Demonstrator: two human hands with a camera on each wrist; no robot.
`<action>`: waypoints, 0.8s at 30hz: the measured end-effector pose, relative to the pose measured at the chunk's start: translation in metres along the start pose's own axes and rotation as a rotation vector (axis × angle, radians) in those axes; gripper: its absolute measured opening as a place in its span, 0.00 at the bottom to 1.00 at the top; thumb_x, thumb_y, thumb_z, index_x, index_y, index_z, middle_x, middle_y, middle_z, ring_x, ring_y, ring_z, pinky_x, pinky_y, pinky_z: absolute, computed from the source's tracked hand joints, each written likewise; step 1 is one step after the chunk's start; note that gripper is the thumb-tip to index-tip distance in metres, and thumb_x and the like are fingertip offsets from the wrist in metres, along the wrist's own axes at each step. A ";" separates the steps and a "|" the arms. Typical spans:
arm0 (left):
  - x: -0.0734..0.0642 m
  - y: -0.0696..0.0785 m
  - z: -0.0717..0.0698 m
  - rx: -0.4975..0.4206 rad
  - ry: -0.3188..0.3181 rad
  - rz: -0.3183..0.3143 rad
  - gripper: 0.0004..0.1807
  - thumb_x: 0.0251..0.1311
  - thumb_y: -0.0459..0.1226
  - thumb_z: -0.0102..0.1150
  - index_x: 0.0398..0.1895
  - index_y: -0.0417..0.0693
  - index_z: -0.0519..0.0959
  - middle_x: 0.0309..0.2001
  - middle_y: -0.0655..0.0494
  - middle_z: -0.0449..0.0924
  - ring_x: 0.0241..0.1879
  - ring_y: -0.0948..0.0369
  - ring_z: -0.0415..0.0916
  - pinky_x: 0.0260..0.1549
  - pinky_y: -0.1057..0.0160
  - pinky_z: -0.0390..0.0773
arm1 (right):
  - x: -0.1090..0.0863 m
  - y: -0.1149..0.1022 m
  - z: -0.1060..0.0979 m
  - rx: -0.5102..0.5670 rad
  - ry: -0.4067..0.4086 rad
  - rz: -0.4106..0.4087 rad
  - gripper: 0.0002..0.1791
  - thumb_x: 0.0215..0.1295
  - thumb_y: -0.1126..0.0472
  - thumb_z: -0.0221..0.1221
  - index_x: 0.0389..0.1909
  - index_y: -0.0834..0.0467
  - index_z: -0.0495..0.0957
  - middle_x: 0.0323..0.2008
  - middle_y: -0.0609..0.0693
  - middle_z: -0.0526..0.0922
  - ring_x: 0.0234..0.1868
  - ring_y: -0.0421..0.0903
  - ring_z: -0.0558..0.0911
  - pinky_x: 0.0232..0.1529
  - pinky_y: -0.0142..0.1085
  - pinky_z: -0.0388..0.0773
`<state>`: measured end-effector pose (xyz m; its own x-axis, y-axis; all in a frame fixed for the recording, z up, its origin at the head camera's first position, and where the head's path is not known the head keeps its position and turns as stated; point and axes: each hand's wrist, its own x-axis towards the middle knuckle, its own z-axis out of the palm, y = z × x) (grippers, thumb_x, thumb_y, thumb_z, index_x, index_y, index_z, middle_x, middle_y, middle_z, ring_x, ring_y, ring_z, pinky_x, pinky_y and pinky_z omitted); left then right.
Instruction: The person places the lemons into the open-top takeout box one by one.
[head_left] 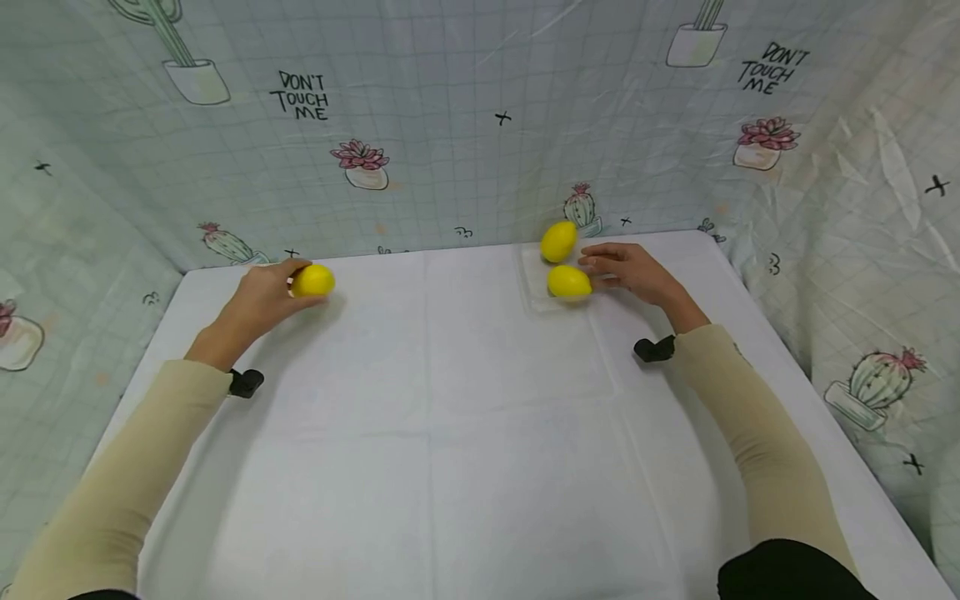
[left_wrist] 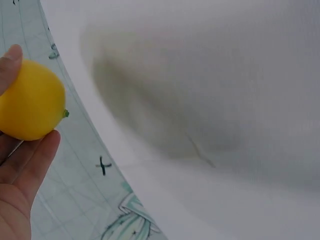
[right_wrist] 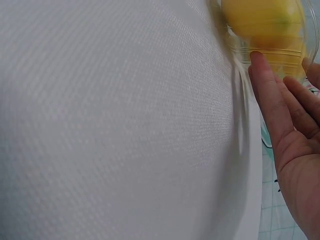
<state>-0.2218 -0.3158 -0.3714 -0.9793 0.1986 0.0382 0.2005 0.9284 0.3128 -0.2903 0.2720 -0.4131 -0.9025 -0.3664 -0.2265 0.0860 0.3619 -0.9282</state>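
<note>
My left hand (head_left: pixel 264 298) grips a yellow lemon (head_left: pixel 313 281) between thumb and fingers, above the left back part of the table. In the left wrist view the green stem tip of this lemon (left_wrist: pixel 33 102) points away from the palm. A clear plastic container (head_left: pixel 536 292) stands near the back edge, right of the middle. Inside it lie two lemons, one farther back (head_left: pixel 558 242) and one nearer (head_left: pixel 569 282). My right hand (head_left: pixel 628 271) is at the container's right side, with fairly straight fingers (right_wrist: pixel 272 95) against its clear wall in the right wrist view.
A white cloth covers the table (head_left: pixel 427 433), with fold lines across it. Behind and beside it hangs a grid-patterned curtain (head_left: pixel 450 125) printed with cacti and lettering. Dark wrist-camera mounts (head_left: pixel 246 383) sit at both wrists.
</note>
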 end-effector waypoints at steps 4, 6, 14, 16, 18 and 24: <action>-0.004 0.014 0.005 -0.023 0.027 0.052 0.38 0.63 0.49 0.70 0.67 0.34 0.69 0.55 0.30 0.79 0.51 0.39 0.78 0.52 0.40 0.80 | 0.001 0.002 0.000 -0.001 0.000 0.004 0.26 0.82 0.58 0.48 0.76 0.62 0.62 0.73 0.63 0.67 0.73 0.57 0.67 0.68 0.52 0.71; -0.005 0.019 0.008 -0.038 0.046 0.082 0.37 0.62 0.48 0.71 0.66 0.33 0.70 0.55 0.31 0.79 0.51 0.39 0.78 0.53 0.40 0.80 | 0.001 0.002 0.000 0.004 0.001 0.002 0.26 0.82 0.59 0.48 0.75 0.62 0.62 0.72 0.63 0.67 0.73 0.57 0.67 0.68 0.51 0.71; -0.007 0.043 0.017 -0.080 0.102 0.180 0.36 0.59 0.45 0.73 0.64 0.34 0.73 0.56 0.34 0.80 0.50 0.41 0.79 0.54 0.41 0.80 | 0.000 0.004 0.000 0.006 0.002 -0.003 0.26 0.82 0.58 0.48 0.75 0.62 0.63 0.72 0.63 0.67 0.73 0.57 0.67 0.68 0.50 0.72; -0.007 0.049 0.019 -0.096 0.115 0.210 0.35 0.58 0.43 0.74 0.64 0.34 0.74 0.56 0.35 0.81 0.51 0.41 0.79 0.55 0.41 0.79 | 0.000 0.004 0.000 0.009 0.002 -0.004 0.26 0.81 0.59 0.48 0.75 0.62 0.63 0.72 0.63 0.67 0.73 0.57 0.67 0.67 0.50 0.72; -0.008 0.054 0.021 -0.116 0.126 0.239 0.35 0.56 0.42 0.75 0.63 0.33 0.75 0.56 0.35 0.81 0.54 0.41 0.79 0.58 0.41 0.78 | 0.000 0.003 -0.001 0.013 0.003 -0.006 0.26 0.81 0.59 0.48 0.75 0.62 0.63 0.72 0.63 0.68 0.73 0.57 0.68 0.67 0.50 0.72; -0.010 0.068 0.024 -0.146 0.146 0.278 0.36 0.52 0.37 0.78 0.62 0.33 0.76 0.58 0.36 0.80 0.58 0.40 0.78 0.60 0.41 0.76 | 0.000 0.002 -0.002 0.005 0.003 -0.007 0.26 0.81 0.57 0.48 0.74 0.62 0.64 0.72 0.63 0.68 0.72 0.56 0.68 0.68 0.51 0.71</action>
<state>-0.1975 -0.2469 -0.3729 -0.8833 0.3809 0.2734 0.4648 0.7881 0.4036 -0.2907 0.2743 -0.4142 -0.9045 -0.3662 -0.2187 0.0814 0.3551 -0.9313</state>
